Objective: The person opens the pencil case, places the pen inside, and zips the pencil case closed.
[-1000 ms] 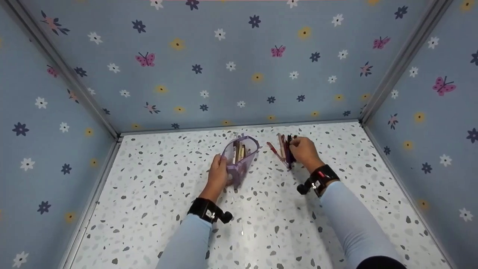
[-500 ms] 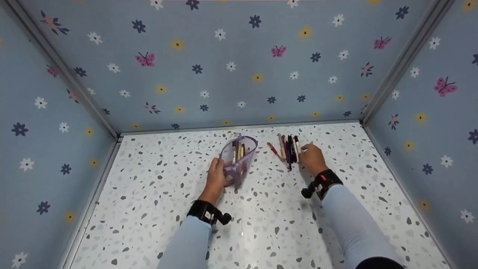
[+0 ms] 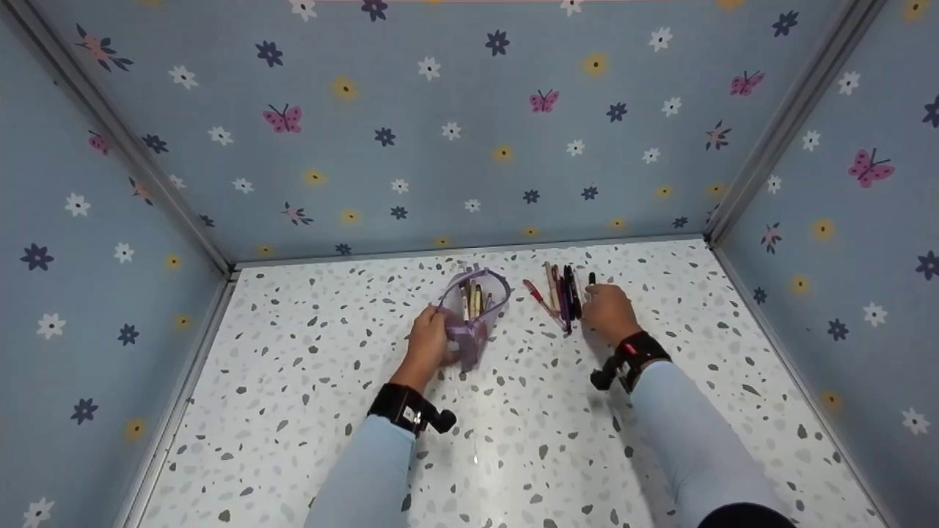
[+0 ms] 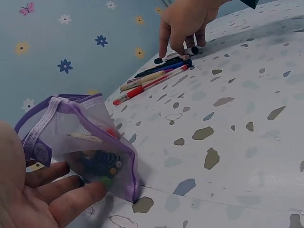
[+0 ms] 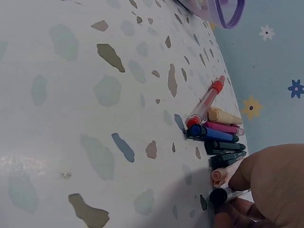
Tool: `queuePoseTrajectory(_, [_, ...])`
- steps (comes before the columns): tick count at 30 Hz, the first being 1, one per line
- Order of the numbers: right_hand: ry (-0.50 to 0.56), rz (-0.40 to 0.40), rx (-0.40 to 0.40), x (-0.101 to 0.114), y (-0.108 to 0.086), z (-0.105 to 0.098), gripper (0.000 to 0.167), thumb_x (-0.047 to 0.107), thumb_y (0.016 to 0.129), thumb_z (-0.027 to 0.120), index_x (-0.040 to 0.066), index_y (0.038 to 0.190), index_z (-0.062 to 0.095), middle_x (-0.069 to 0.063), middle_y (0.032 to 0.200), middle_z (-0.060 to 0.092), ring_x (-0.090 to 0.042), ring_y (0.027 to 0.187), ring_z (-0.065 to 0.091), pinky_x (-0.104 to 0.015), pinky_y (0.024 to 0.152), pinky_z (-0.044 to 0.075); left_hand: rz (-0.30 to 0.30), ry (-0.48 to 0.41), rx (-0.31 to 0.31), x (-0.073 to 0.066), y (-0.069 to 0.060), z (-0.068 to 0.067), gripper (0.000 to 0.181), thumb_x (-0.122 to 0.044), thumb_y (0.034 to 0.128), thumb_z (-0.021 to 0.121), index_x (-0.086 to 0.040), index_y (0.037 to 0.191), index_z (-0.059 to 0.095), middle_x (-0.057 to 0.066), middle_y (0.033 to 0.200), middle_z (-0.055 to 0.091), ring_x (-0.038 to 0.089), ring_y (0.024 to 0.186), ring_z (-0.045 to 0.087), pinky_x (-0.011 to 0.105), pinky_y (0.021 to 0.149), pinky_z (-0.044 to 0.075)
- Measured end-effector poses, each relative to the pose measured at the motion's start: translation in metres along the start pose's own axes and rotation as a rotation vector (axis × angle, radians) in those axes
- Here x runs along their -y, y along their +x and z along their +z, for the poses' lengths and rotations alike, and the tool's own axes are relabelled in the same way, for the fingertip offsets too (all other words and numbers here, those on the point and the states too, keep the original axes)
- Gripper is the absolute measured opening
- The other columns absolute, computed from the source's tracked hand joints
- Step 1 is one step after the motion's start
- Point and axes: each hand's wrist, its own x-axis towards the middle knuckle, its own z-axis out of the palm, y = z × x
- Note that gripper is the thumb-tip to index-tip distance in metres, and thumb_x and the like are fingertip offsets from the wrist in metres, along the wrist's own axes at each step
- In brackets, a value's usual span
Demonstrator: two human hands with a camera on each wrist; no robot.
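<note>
Right wrist view: right fingers [image 5: 242,175] pinch one black-ended marker [image 5: 221,195], seven pens [image 5: 219,135] beside it; left fingers [image 4: 78,203] hold one pouch [image 4: 83,129].

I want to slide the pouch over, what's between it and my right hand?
In the head view, bare table, a red pen, then more pens.

Blue floral walls [image 3: 330,139] border a speckled white surface [image 3: 257,411].

Pouch [image 4: 85,124] of sheer mesh with smooth trim [image 4: 136,168] and a woven cloth strap [image 4: 40,130]. Smooth plastic pens [image 5: 216,134], the red pen [image 5: 206,102] clear and shiny. Glossy desk [image 3: 506,455], matt wall [image 3: 411,95], 2 metal-looking corner strips [image 3: 798,110], 2 soft cloth sleeves [image 3: 370,469].
</note>
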Motion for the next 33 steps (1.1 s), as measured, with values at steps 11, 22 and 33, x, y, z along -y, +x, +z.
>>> queuePoseTrajectory(11, [0.139,0.102,0.061,0.005,0.002,-0.009,0.047,0.020,0.111,0.054,-0.002,0.151,0.069,-0.025,0.151,0.070,-0.026,0.093,0.076,-0.035,0.078,0.061,0.152,0.132,-0.014,0.011,0.013,-0.004,0.033,-0.034,0.1216,0.045,-0.008,0.112,0.064,0.009,0.095,0.059,0.022,0.083,0.057,0.036,0.075,0.048])
queuePoseTrajectory(22, [0.426,0.077,0.207,0.066,-0.017,-0.011,0.043,0.022,0.113,0.057,0.010,0.152,0.072,-0.006,0.108,0.071,-0.011,0.075,0.055,-0.045,0.090,0.059,0.122,0.118,-0.019,-0.002,-0.004,0.001,0.039,-0.034,0.1227,0.039,-0.001,0.128,0.059,0.020,0.125,0.066,0.028,0.110,0.064,0.042,0.095,0.056])
queuePoseTrajectory(33, [0.441,-0.010,0.423,0.127,-0.030,0.009,0.043,0.016,0.112,0.057,0.010,0.152,0.072,-0.012,0.133,0.069,-0.020,0.101,0.069,-0.047,0.102,0.062,0.143,0.043,0.017,0.008,0.005,-0.003,0.039,-0.039,0.1221,0.042,-0.006,0.127,0.062,0.017,0.125,0.068,0.027,0.110,0.066,0.048,0.096,0.061])
